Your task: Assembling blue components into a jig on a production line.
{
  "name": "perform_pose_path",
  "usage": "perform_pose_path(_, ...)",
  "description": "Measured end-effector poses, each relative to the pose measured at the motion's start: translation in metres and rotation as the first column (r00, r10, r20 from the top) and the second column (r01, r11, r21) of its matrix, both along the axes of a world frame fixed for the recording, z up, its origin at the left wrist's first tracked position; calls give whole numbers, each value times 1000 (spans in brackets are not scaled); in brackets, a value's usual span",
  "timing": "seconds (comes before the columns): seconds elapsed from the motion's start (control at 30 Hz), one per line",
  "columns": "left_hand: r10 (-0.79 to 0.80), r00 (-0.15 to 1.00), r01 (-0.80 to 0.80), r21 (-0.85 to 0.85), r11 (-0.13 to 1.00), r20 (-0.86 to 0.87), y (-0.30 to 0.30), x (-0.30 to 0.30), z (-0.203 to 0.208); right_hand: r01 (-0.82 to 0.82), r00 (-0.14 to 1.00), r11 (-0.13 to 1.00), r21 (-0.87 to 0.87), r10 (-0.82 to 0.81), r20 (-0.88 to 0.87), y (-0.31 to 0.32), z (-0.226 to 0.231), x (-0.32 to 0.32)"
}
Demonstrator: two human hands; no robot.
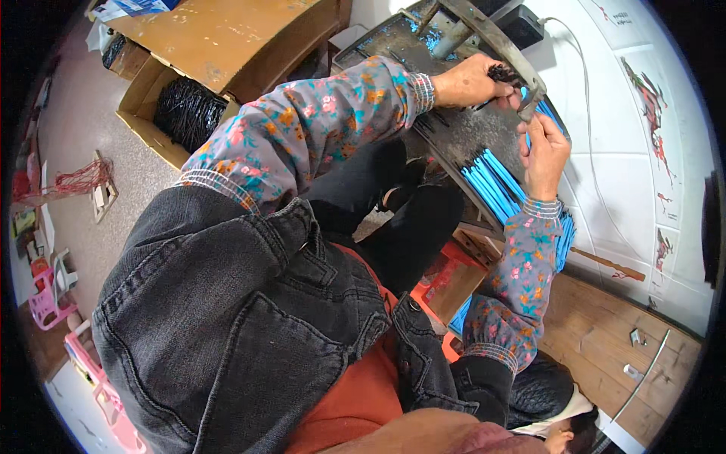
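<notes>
Dark bristly bundle of short black strands [502, 73] sits pinched in the left hand [473, 82], pressed against a grey metal lever arm [499, 45] above the worktop. Right hand [544, 147] grips that lever's lower end. Bright blue plastic rods [495, 185] lie just below; a cardboard box of black strands [185, 113] stands well apart.
</notes>
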State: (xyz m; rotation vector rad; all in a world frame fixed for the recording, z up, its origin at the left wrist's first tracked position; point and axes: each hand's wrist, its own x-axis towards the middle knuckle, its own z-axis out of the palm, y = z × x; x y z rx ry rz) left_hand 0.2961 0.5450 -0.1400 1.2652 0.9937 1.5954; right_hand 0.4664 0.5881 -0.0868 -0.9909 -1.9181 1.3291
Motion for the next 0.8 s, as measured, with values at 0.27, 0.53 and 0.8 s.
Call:
perform_pose_path(0.27,8,998,-9,-10,1000,-64,0,-2,-2,-179,984,877,446,161,78,32,-2,4)
perform_pose_path(0.53,-26,995,24,-26,999,-94,2,-2,0,-469,747,821,327,171,642,82,-12,43)
perform_pose_path(0.8,-37,995,36,-8,999,-96,-7,-3,3,-518,705,366,773,-329,628,115,-43,36)
